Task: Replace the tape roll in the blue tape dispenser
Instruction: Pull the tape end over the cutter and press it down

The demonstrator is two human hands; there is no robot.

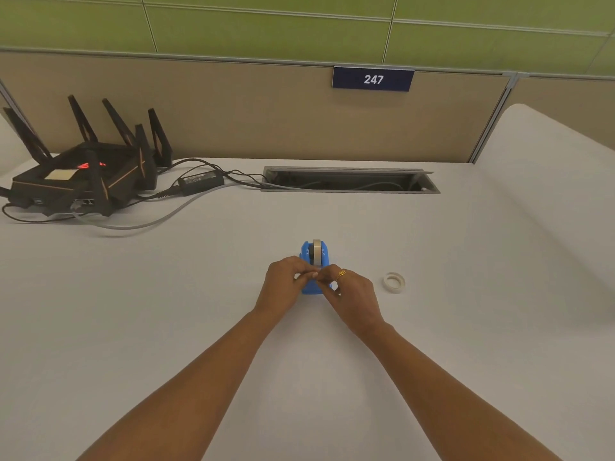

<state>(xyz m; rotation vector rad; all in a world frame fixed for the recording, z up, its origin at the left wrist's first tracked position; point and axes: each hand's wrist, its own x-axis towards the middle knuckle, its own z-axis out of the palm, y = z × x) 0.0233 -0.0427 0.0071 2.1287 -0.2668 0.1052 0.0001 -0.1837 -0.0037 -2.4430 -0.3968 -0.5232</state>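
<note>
The blue tape dispenser (314,259) stands on the white desk (199,294) in the middle of the head view, with a tape roll (316,249) upright in its cradle. My left hand (283,284) and my right hand (349,291) meet over the dispenser's near end, fingertips pinched together where the tape's end sits. The fingers hide the cutter end and the tape strip itself. A second, small whitish tape roll (394,281) lies flat on the desk to the right of my right hand.
A black router with several antennas (83,171) sits at the back left with a power brick (199,184) and cables. An open cable slot (349,181) is set in the desk at the back. A beige partition with sign 247 (372,78) stands behind.
</note>
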